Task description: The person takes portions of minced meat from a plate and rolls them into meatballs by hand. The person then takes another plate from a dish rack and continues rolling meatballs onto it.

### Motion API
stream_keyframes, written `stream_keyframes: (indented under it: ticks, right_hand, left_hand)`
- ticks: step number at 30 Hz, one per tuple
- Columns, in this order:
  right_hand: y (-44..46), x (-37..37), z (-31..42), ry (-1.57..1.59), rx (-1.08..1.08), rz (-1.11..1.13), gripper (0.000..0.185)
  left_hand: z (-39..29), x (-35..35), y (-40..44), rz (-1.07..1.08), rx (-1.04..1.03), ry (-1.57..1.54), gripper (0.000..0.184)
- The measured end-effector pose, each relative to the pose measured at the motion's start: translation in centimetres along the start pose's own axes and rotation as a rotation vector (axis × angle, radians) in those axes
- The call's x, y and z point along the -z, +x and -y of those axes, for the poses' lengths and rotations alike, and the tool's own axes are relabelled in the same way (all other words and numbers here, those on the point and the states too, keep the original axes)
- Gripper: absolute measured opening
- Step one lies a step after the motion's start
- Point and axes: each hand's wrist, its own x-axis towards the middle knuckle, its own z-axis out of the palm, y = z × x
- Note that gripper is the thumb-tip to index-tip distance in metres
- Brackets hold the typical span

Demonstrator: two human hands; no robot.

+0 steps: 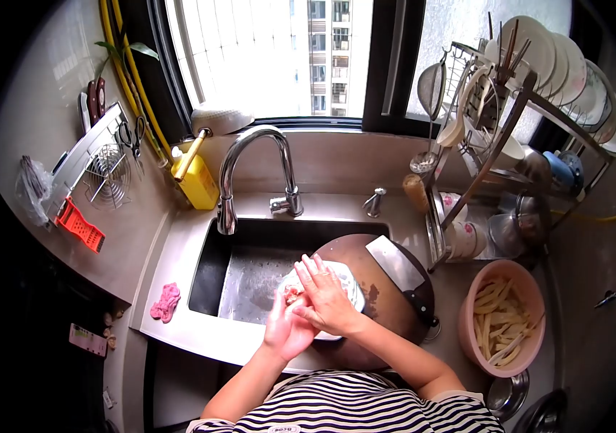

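My left hand is cupped palm up, its fingers out straight, at the near left side of a white bowl. Across it lies my right hand, fingers stretched flat and pointing away from me, so the two hands touch. A pinkish lump that looks like raw meat shows between their fingers; whether it sits in the bowl or against the hands I cannot tell. Much of the bowl is hidden by my right hand. It stands on a round wooden cutting board, where a cleaver lies flat on the right.
The board overlaps the sink, below a chrome faucet. At right stand a pink basin of pale cut strips and a dish rack. A pink cloth and yellow bottle are at left.
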Motion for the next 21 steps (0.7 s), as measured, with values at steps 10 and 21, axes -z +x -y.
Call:
stream_keyframes:
  ticks: [10,21]
  right_hand:
    - [0.5,-1.4,2.7,0.271,0.110,0.028,0.079]
    - [-1.5,-1.8,4.5,0.231,0.166,0.054,0.075]
  left_hand:
    - [1.9,0.8,0.9,-0.041,-0.078,0.041,0.076]
    - [2.1,2.8,2.2,0.227,-0.126,-0.169,0.064]
